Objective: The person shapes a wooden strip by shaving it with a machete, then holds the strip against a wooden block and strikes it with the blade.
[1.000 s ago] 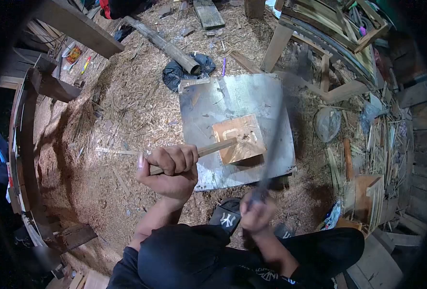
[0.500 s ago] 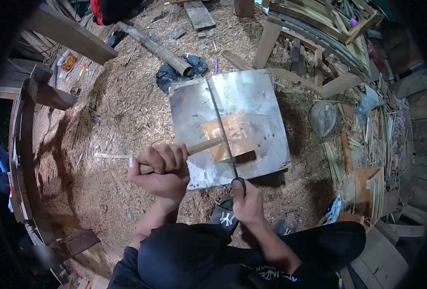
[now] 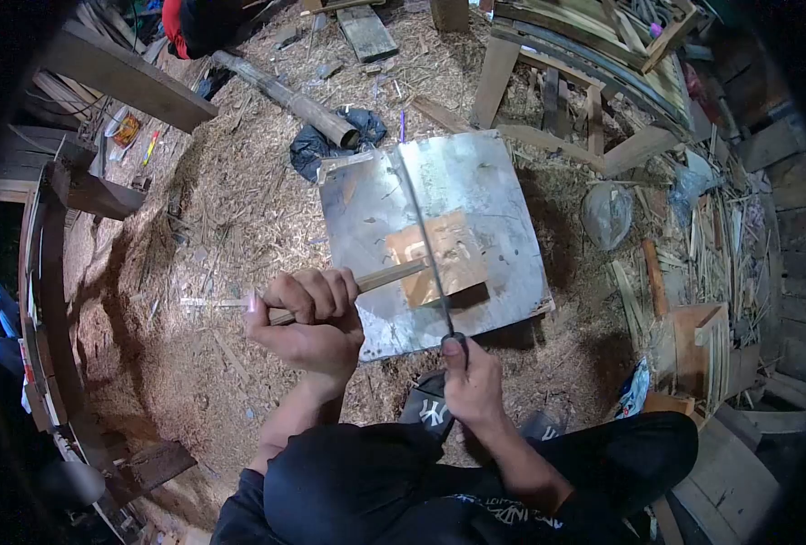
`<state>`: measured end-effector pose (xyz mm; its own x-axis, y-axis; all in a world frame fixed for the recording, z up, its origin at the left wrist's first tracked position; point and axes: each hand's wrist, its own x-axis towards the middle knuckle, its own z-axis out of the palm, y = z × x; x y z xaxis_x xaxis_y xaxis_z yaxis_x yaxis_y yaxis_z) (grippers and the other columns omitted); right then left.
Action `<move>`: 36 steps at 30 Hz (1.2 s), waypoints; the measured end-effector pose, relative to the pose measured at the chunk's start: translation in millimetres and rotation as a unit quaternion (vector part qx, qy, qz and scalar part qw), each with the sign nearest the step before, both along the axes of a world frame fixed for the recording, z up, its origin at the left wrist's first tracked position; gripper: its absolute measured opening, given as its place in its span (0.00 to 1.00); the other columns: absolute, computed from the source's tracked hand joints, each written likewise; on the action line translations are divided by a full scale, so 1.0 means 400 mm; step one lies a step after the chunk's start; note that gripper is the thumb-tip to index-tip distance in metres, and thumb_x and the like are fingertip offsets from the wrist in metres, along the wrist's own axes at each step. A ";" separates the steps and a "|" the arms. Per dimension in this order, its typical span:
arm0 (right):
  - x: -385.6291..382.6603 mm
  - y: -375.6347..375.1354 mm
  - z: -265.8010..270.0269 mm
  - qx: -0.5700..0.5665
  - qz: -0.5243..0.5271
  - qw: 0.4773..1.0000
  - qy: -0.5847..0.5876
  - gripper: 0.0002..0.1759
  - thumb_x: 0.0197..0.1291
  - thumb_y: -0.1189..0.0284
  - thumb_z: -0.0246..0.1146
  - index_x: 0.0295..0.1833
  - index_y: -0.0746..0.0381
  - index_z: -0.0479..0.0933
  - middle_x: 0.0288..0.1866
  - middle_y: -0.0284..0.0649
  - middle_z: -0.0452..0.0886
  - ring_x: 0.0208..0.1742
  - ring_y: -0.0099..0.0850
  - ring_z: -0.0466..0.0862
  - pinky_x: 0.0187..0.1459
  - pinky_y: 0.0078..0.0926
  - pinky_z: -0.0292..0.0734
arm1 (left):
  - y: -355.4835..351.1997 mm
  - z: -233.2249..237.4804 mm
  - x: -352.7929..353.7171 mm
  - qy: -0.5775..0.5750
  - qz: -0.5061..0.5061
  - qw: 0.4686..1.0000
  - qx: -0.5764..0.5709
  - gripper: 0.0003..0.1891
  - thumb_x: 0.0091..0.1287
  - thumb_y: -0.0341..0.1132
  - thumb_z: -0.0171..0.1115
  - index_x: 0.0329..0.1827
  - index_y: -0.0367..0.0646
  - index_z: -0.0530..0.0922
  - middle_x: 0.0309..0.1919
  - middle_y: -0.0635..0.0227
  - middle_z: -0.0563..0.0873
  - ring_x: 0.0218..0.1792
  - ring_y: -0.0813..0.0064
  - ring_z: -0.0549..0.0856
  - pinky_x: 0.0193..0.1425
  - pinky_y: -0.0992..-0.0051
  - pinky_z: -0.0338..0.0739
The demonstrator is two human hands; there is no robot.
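Observation:
My left hand (image 3: 310, 313) is closed round a flat wooden stick (image 3: 389, 276), which points right toward the middle of the metal-topped board. The fingers of my right hand (image 3: 473, 389) wrap the dark handle of a long-bladed knife (image 3: 428, 241). Its narrow blade is seen almost edge-on and reaches away from me across the board. The stick's far end lies right at the blade in this view. Below both is a light wooden block (image 3: 466, 263) with marks on its top, resting on the silvery worn board (image 3: 357, 222).
Wood shavings (image 3: 230, 218) cover the ground. Past the board lie a black plastic bag (image 3: 307, 154) and a hollow pole (image 3: 285, 98). A wooden frame (image 3: 498, 77) stands at the upper right, with wood strips and an open wooden box (image 3: 693, 341) to the right.
The view has shifted slightly. My left hand still holds the stick and my right hand the knife; the blade has tilted a little and looks slightly blurred against the stick's tip.

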<state>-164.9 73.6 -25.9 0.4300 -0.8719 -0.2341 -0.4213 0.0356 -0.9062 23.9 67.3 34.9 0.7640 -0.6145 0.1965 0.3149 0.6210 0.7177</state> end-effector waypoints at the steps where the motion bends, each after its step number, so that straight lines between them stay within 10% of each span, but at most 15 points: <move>1: -0.002 -0.002 0.011 -0.007 -0.010 1.000 -0.011 0.26 0.75 0.52 0.51 0.39 0.66 0.76 0.24 0.51 0.79 0.28 0.55 0.82 0.30 0.46 0.74 | -0.002 0.000 0.000 0.000 0.000 1.000 0.001 0.29 0.74 0.58 0.32 0.16 0.49 0.53 0.09 0.74 0.52 0.12 0.77 0.48 0.21 0.71 0.52; 5: -0.020 0.012 0.033 -0.071 -0.041 0.977 -0.198 0.31 0.75 0.48 0.48 0.34 0.67 0.73 0.17 0.39 0.72 0.16 0.27 0.75 0.19 0.31 0.64 | -0.007 0.012 -0.007 0.019 -0.004 1.000 0.005 0.29 0.74 0.58 0.32 0.16 0.49 0.54 0.09 0.74 0.53 0.13 0.76 0.48 0.22 0.72 0.52; 7: -0.006 0.033 -0.009 -0.058 -0.064 0.967 -0.239 0.30 0.75 0.49 0.48 0.34 0.67 0.73 0.18 0.43 0.73 0.17 0.32 0.76 0.21 0.35 0.66 | -0.015 0.018 -0.017 0.029 -0.021 0.999 0.007 0.29 0.74 0.57 0.33 0.16 0.49 0.54 0.09 0.73 0.53 0.13 0.76 0.49 0.22 0.72 0.52; 10: 0.002 0.007 -0.015 -0.024 0.013 1.000 0.010 0.24 0.75 0.56 0.52 0.37 0.68 0.75 0.21 0.54 0.76 0.25 0.56 0.80 0.28 0.45 0.71 | -0.025 0.028 -0.020 0.005 -0.007 1.000 0.025 0.29 0.74 0.57 0.33 0.16 0.49 0.54 0.09 0.73 0.54 0.12 0.76 0.50 0.22 0.71 0.53; 19: -0.022 0.043 -0.004 -0.045 -0.054 0.965 -0.254 0.30 0.75 0.50 0.48 0.36 0.67 0.74 0.20 0.51 0.75 0.23 0.53 0.80 0.27 0.42 0.72 | -0.029 0.022 -0.023 -0.003 -0.018 1.000 0.004 0.29 0.74 0.56 0.33 0.16 0.48 0.55 0.09 0.73 0.54 0.12 0.76 0.50 0.22 0.71 0.52; 21: -0.006 0.022 -0.019 -0.004 0.008 1.000 0.015 0.29 0.75 0.50 0.50 0.35 0.68 0.74 0.21 0.53 0.75 0.26 0.57 0.80 0.29 0.46 0.73 | -0.031 0.032 -0.029 0.004 -0.004 1.000 0.012 0.29 0.74 0.56 0.33 0.16 0.48 0.55 0.09 0.73 0.54 0.12 0.76 0.49 0.21 0.71 0.52; 31: -0.021 0.054 0.004 -0.103 -0.046 0.979 -0.173 0.23 0.74 0.61 0.50 0.31 0.69 0.73 0.20 0.41 0.76 0.25 0.44 0.81 0.29 0.39 0.72 | -0.029 0.019 -0.024 0.006 0.000 1.000 0.008 0.28 0.74 0.56 0.33 0.16 0.49 0.55 0.09 0.73 0.53 0.12 0.76 0.48 0.21 0.71 0.52; 36: -0.012 0.023 0.004 0.008 -0.003 1.000 -0.012 0.18 0.72 0.62 0.54 0.38 0.67 0.76 0.26 0.54 0.78 0.30 0.57 0.81 0.31 0.46 0.72 | -0.034 0.025 -0.023 0.024 0.011 1.000 0.014 0.29 0.74 0.56 0.33 0.16 0.49 0.55 0.09 0.73 0.53 0.12 0.76 0.49 0.21 0.71 0.53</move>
